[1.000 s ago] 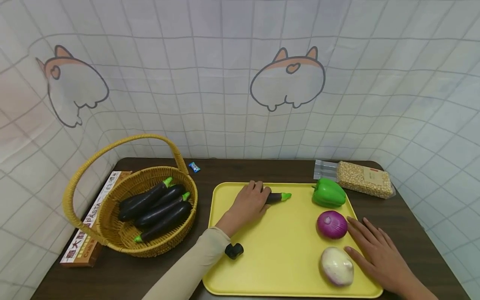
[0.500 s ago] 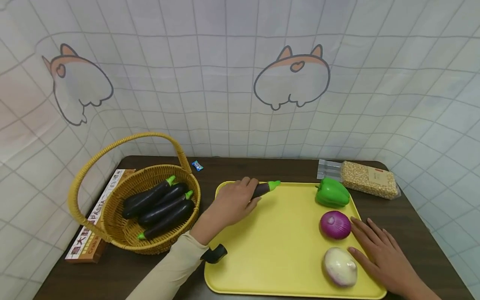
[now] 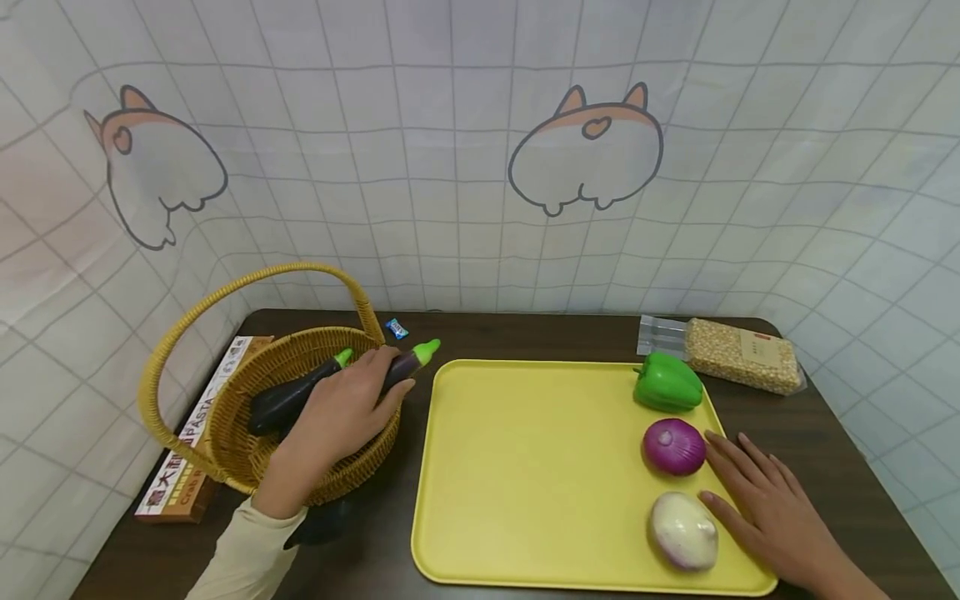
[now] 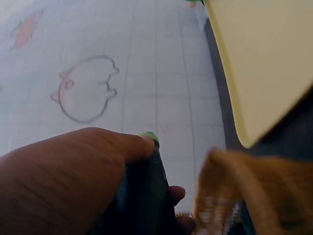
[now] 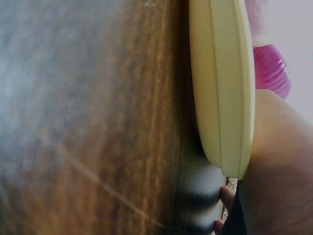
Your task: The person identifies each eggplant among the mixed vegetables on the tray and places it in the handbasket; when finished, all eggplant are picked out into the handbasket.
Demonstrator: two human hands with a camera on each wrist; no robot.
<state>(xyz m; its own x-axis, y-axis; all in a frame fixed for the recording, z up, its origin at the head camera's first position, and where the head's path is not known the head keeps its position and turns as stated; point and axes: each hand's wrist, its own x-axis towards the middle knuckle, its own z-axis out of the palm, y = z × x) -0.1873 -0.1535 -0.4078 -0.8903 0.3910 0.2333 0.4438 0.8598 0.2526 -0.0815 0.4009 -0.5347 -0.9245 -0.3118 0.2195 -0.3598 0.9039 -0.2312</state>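
My left hand (image 3: 341,408) grips a dark eggplant (image 3: 401,369) with a green stem, over the right side of the wicker basket (image 3: 360,471). In the left wrist view the thumb lies along the held eggplant (image 4: 146,196), and fingertips show on its far side. Another eggplant (image 3: 288,402) lies inside the basket; my hand hides the others. My right hand (image 3: 768,512) rests at the right edge of the yellow tray (image 3: 517,467), fingers extended. Near its fingers are a purple onion (image 3: 673,447) and a white, purple-tinged round vegetable (image 3: 684,531).
A green bell pepper (image 3: 667,382) sits at the tray's back right corner. Behind it lies a bag of beige grains (image 3: 738,356). A pasta box (image 3: 180,467) is left of the basket, whose tall handle (image 3: 168,342) arches upward. A small blue wrapper (image 3: 396,328) lies at the back.
My left hand has lifted the eggplant off the tray and carried it left to the basket. The right hand has stayed at the tray's edge.
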